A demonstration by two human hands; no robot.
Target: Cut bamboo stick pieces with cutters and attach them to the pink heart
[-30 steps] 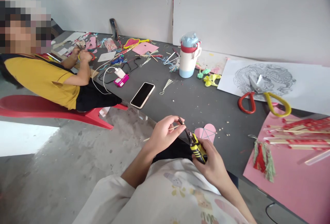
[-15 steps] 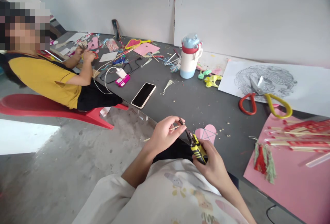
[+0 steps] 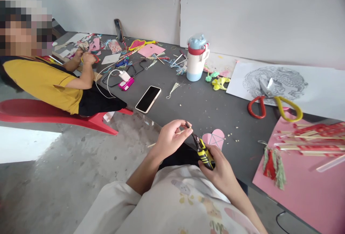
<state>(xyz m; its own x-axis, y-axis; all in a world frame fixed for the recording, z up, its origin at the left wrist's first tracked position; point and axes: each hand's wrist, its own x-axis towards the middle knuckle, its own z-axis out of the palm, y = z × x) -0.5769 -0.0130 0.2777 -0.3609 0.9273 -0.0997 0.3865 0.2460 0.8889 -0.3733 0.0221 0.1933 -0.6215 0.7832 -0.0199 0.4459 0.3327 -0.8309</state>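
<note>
Grey tabletop [image 3: 205, 108] runs from the far wall down to my lap, littered with craft scraps, with bare concrete floor off to its left. My left grip [image 3: 169, 138] is pinched shut on a thin bamboo stick [image 3: 180, 132], thumb and fingertips closed around it near its far end, while the rest of the stick slants back under my wrist. My right grip [image 3: 219, 167] is wrapped tight around the yellow-and-black handles of a pair of cutters [image 3: 205, 155], whose dark nose points up and left and meets the stick's tip just beside my left fingers. Both are held over the near edge of the tabletop, above my lap.

Just past the cutters a pink heart-shaped paper piece [image 3: 214, 138] lies flat on the tabletop. Farther out lie a phone [image 3: 148, 99], face up, and a white bottle [image 3: 196, 58] with a red band and a blue lid, standing upright. To the right, scissors [image 3: 272, 101] with one red and one yellow handle lie across the edge of a dragon drawing [image 3: 309, 90]. Nearer me on that side a pink sheet [image 3: 302, 187] carries a red and green tassel [image 3: 273, 162] and a bundle of red-wrapped sticks [image 3: 309, 140].

On the left a person in a yellow shirt [image 3: 45, 83] sits on a red chair [image 3: 40, 113], both hands busy at the far end of the tabletop.
</note>
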